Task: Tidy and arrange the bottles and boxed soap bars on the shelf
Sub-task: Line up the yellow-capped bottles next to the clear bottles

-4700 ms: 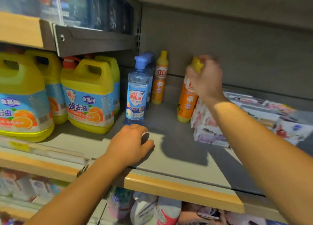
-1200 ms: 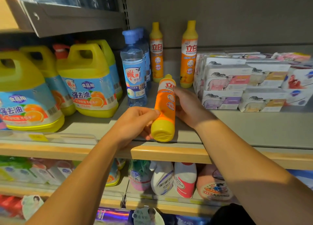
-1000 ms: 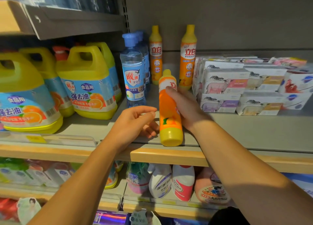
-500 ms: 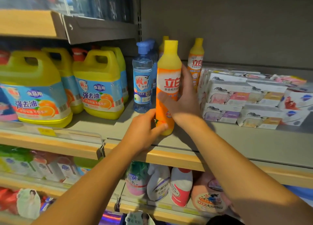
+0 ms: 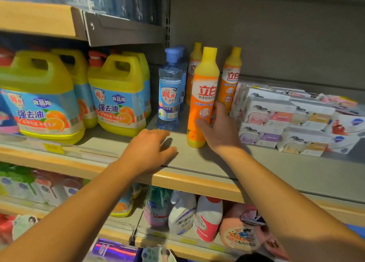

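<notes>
An orange bottle with a yellow cap (image 5: 203, 96) stands upright on the grey shelf (image 5: 256, 173). My right hand (image 5: 219, 131) grips its lower half, thumb on the front and fingers round the right side. My left hand (image 5: 150, 151) rests palm down on the shelf just left of the bottle, holding nothing. Two more orange bottles (image 5: 231, 78) stand behind it by the back wall. A clear blue bottle (image 5: 169, 92) stands to its left. Stacked boxed soap bars (image 5: 276, 115) lie to its right.
Large yellow detergent jugs (image 5: 118, 96) fill the shelf's left part. An upper shelf (image 5: 118, 29) overhangs them. Bare shelf surface lies in front of the soap boxes. Below, spray bottles and pouches (image 5: 207, 218) line a lower shelf.
The orange bottle went from lying near the shelf edge to standing upright, further back. My left hand let go of it and settled flat on the shelf.
</notes>
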Demonstrator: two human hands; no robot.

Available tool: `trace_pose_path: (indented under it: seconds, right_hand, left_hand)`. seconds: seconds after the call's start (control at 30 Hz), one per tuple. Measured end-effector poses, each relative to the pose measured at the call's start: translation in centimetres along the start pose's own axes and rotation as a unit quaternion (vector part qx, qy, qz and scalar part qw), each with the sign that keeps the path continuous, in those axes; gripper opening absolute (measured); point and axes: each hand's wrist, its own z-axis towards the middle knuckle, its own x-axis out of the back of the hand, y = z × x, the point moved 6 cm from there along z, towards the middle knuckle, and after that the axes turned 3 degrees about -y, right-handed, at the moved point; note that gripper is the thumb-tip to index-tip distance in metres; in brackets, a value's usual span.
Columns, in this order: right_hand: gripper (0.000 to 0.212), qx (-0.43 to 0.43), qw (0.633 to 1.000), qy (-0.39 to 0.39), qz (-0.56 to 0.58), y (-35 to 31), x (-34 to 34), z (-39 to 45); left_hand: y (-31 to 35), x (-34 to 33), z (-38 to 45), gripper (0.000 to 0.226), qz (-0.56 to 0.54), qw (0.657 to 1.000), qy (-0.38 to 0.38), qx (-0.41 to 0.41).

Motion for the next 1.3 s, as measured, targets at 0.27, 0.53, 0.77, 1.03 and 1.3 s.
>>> trace_pose_path:
  seconds: [0.27,0.53,0.77,1.03,1.3]
  right_hand:
    - [0.059,-0.031,0.999,0.033,-0.013,3.6,-2.0,7.8]
    - [0.057,-0.042,0.998,0.037,-0.041,5.7,-4.6,14.0]
    - [0.056,-0.051,0.997,0.047,-0.030,7.1,-5.9,16.9]
    - [0.059,-0.058,0.997,0.040,-0.014,7.5,-6.8,17.9]
    - [0.073,-0.135,0.991,-0.006,-0.002,7.8,-6.6,16.7]
  left_hand:
    - [-2.0,-0.9,0.5,0.074,0.030,0.999,-0.011,0.035]
    - [-2.4,-1.5,1.8,0.064,0.028,0.998,-0.039,0.047]
    - [-2.4,-1.6,1.9,0.063,0.030,0.998,-0.031,0.046]
    - [-2.5,-1.8,2.1,0.058,0.022,0.998,-0.040,0.044]
    - [-2.7,-1.6,2.1,0.059,0.017,0.999,-0.027,0.038]
